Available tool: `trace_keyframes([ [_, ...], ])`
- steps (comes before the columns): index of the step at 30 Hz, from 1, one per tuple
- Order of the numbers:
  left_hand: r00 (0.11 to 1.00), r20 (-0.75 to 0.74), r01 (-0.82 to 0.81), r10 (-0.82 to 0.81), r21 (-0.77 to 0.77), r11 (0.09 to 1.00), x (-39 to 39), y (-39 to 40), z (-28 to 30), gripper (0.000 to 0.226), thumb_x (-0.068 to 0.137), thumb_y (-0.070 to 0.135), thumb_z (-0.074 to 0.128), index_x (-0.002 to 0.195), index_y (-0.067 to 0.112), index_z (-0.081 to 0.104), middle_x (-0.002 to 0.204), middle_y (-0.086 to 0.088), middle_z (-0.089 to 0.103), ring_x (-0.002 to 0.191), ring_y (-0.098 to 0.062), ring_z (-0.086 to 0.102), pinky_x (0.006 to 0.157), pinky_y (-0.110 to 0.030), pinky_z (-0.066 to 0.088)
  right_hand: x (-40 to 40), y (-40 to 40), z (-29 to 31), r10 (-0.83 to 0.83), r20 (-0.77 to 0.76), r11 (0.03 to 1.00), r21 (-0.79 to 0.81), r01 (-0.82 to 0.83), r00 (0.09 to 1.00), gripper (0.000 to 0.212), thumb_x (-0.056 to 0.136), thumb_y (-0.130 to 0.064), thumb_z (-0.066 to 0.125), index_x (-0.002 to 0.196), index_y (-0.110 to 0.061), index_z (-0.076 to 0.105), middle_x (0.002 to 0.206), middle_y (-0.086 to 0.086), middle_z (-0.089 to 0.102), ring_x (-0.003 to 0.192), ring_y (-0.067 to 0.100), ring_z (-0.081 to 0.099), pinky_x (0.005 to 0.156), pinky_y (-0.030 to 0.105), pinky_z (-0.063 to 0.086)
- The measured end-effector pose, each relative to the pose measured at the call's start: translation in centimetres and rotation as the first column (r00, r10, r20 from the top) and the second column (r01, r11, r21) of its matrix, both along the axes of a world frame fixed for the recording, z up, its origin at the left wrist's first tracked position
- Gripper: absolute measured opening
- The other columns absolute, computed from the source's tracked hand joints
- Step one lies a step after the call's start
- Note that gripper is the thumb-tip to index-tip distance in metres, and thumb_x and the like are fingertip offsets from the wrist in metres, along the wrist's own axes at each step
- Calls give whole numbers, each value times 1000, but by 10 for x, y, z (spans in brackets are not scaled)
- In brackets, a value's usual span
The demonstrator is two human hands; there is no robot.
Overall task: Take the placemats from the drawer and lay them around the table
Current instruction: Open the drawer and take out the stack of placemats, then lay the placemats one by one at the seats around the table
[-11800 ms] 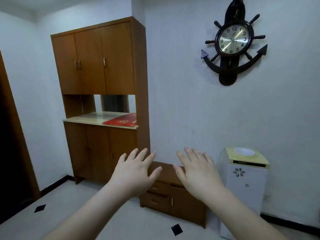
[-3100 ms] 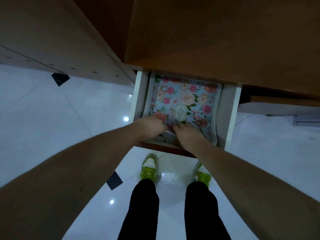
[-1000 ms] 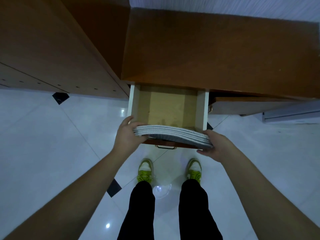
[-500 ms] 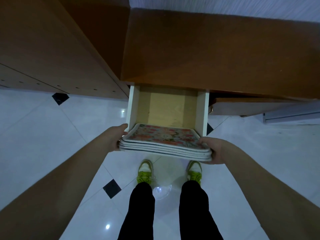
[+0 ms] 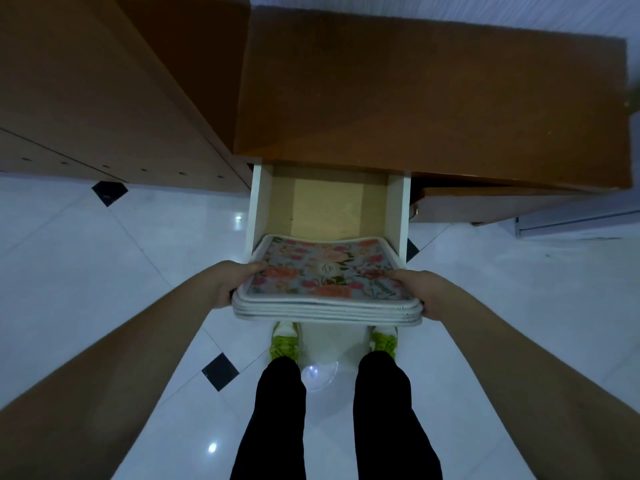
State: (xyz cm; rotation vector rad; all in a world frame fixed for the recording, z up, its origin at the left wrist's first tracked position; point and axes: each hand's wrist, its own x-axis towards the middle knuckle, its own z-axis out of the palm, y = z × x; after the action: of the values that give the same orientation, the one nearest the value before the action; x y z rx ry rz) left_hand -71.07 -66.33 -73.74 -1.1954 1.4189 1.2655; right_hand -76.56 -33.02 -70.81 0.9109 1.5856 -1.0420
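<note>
While hands [image 5: 415, 292] grip them, floral placemats [image 5: 325, 282] lie stacked, white-edged.

Green shoes [image 5: 285, 342] on white tiled floor [image 5: 104, 271], brown cabinet [image 5: 415, 98]

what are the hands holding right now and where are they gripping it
A stack of placemats, flowered side up. The left hand grips its left edge, the right hand its right edge, thumbs on top.

You stand on a glossy white tiled floor [image 5: 104, 271] with small black diamond insets [image 5: 220, 371], green sneakers [image 5: 284, 342] planted near the low wooden cabinet [image 5: 415, 98], which rests on it at the far side.
</note>
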Motion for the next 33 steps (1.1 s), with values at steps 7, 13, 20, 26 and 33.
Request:
trace_keyframes([
  [7, 967, -255, 47, -21, 96, 994, 43, 12, 49, 43, 91, 35, 70, 129, 21, 56, 114, -7, 72, 100, -24, 72, 84, -40, 58, 23, 2, 45, -19, -191, 996, -86, 3, 981, 13, 95, -8, 56, 105, -14, 60, 108, 14, 67, 95, 29, 67, 74, 36, 56],
  [13, 899, -437, -27, 20, -9, 1000, 66, 15, 118, 35, 91, 30, 69, 120, 16, 55, 114, -7, 69, 98, -22, 71, 86, -43, 59, 50, -6, 107, -60, -351, 998, -54, 43, 934, 27, 92, -7, 59, 118, -9, 53, 114, 13, 62, 102, 30, 65, 94, 51, 53],
  [20, 796, -604, -3, 37, 58, 998, 77, -13, 203, 58, 89, 26, 70, 141, 32, 45, 118, 2, 71, 102, -17, 71, 86, -43, 59, 76, -24, 196, -93, -507, 989, -145, 22, 857, 46, 94, -4, 54, 135, -26, 49, 117, 5, 66, 103, 25, 68, 87, 48, 57],
  [26, 773, -633, -29, 41, 29, 999, 87, -29, 267, 52, 86, 17, 75, 133, 26, 54, 114, -6, 70, 98, -22, 71, 84, -45, 60, 104, -44, 261, -196, -534, 970, -230, 81, 822, 43, 94, 0, 51, 128, -25, 56, 114, 8, 71, 99, 30, 71, 85, 55, 57],
  [33, 720, -694, 2, -24, -33, 999, 103, -38, 306, 44, 91, 25, 71, 132, 20, 57, 112, -2, 72, 97, -20, 72, 84, -44, 60, 125, -51, 292, -205, -600, 970, -229, 79, 774, 32, 97, -31, 60, 128, -27, 56, 118, 4, 69, 102, 27, 70, 88, 54, 56],
])
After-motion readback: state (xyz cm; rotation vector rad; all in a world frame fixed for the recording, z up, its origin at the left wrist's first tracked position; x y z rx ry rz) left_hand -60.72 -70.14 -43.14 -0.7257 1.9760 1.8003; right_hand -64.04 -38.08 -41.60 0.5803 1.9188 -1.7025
